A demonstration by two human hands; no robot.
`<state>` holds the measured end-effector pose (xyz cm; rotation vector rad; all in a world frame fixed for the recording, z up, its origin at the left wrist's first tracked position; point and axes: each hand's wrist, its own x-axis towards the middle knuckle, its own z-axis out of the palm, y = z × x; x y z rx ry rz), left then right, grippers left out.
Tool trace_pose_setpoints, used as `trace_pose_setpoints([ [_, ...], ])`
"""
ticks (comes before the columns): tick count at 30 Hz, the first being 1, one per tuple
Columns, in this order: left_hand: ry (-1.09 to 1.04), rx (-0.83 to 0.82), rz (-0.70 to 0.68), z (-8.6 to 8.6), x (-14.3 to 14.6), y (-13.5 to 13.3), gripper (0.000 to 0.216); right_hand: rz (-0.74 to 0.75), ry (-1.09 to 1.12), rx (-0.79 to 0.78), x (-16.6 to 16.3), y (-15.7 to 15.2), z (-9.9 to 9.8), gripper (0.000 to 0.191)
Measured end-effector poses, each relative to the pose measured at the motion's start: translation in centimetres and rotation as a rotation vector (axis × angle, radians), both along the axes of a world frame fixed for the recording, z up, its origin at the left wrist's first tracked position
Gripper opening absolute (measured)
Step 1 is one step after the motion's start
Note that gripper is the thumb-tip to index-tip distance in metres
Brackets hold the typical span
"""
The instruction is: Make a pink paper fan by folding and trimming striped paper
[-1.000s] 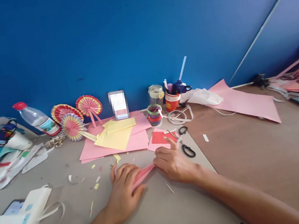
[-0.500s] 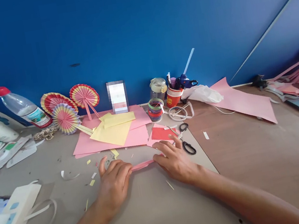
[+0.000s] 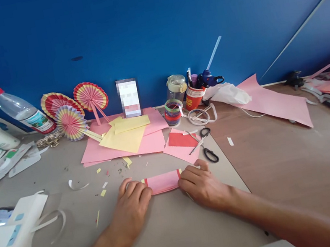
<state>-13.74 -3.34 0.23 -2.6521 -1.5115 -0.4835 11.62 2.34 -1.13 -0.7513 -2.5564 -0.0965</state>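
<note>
Pressing down on both ends, the left hand [image 3: 132,201] and right hand [image 3: 201,183] now hold the pink pleated strip [image 3: 163,181] flat and wider on the counter [image 3: 177,232], fingers curled over its ends, where a second ago it looked narrower.

pink pleated paper [image 3: 163,182], black-handled scissors [image 3: 206,146], yellow sheets [image 3: 124,138], red-capped bottle [image 3: 18,109], striped paper fans [image 3: 68,110]

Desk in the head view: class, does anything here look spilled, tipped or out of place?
Yes. The water bottle leans at a slant far left instead of standing, and small paper scraps lie scattered on the table near the left hand.
</note>
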Motion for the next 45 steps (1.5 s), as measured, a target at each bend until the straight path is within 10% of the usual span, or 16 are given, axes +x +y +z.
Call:
trace_pose_setpoints([
  [26,-0.201,-0.372,0.067,1.0,-0.4,1.1,0.021,-0.001,-0.034,-0.476,0.3,1.1,1.7,0.016],
  [37,-0.578,-0.982,0.078,5.1,-2.5,2.0,0.012,-0.091,0.051,-1.37,1.2,2.0,6.8,0.009],
  [45,-0.335,-0.898,0.221,3.2,-1.5,2.4,0.013,-0.213,-0.014,-1.347,0.1,3.1,4.8,0.01],
])
